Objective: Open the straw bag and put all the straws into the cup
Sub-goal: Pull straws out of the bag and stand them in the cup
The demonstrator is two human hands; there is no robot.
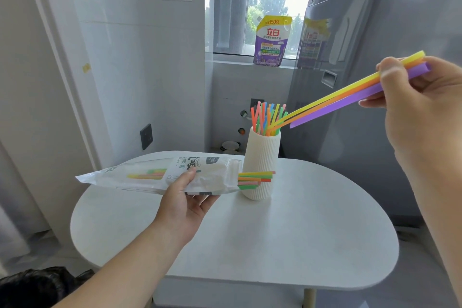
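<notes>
A white ribbed cup (261,162) stands on the white table (300,245) with several coloured straws (265,117) upright in it. My right hand (412,107) is up at the right, gripping three straws (345,97), yellow, orange and purple. The yellow and orange tips reach the cup's mouth; the purple tip hangs just right of it. My left hand (185,197) holds the clear straw bag (155,175) level above the table, left of the cup. Several straws (255,179) stick out of the bag's open right end, in front of the cup.
A grey washing machine (362,70) stands close behind the table at the right. A purple detergent pouch (271,41) sits on the window sill. A tiled wall runs along the left. A dark object (37,285) lies at the bottom left.
</notes>
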